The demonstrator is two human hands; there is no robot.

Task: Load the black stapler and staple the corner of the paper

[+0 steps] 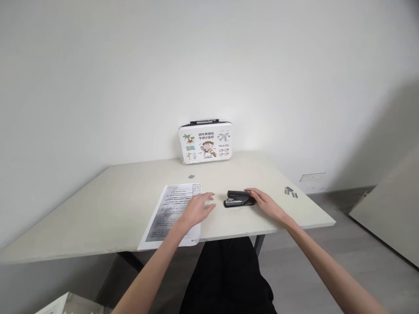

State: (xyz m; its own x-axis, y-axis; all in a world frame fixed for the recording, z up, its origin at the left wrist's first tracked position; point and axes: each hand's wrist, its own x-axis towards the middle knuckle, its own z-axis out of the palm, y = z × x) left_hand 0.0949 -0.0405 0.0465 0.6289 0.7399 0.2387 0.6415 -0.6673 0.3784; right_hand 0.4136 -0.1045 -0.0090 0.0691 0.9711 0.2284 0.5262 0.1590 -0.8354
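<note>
A black stapler lies on the white table, near the front edge. My right hand rests against its right end with fingers stretched out, not gripping it. My left hand lies open with fingers spread on the right edge of a printed sheet of paper, a short gap left of the stapler.
A white carry case with cartoon stickers stands against the wall at the table's back. Staple strips lie at the right edge and one behind the paper. A pale board leans at far right.
</note>
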